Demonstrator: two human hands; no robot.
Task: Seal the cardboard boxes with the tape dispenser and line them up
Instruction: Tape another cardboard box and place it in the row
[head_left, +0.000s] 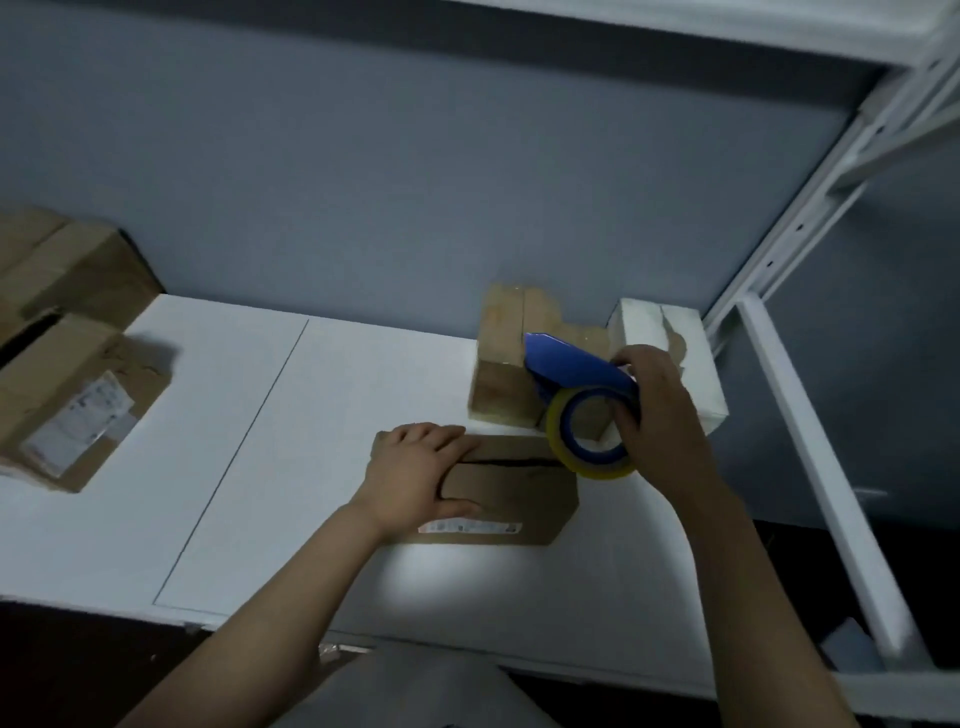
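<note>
Presses the left hand (415, 470), fingers laid out flat, onto the left end of the cardboard box (519, 501), set mid-shelf near the front edge. Likely done to pin both flaps down and stop any sliding under the pull of tape. Shows a dark open seam (511, 461) along the top, not yet covered by tape.

Grips the blue tape dispenser (571, 364) in the right hand (657, 410), fingers curled round its frame, with the roll (587, 457) tipped down at the right end of that seam. Touching the cardboard or just above it: cannot tell. Looks like the start of a pull from right toward the left hand.

Leaves a brown box (501, 364) and a white box (696, 384) side by side against the back wall, probably the line being formed. Keeps two more boxes (67, 405) far left on the white shelf (311, 415), well apart from the work.
</note>
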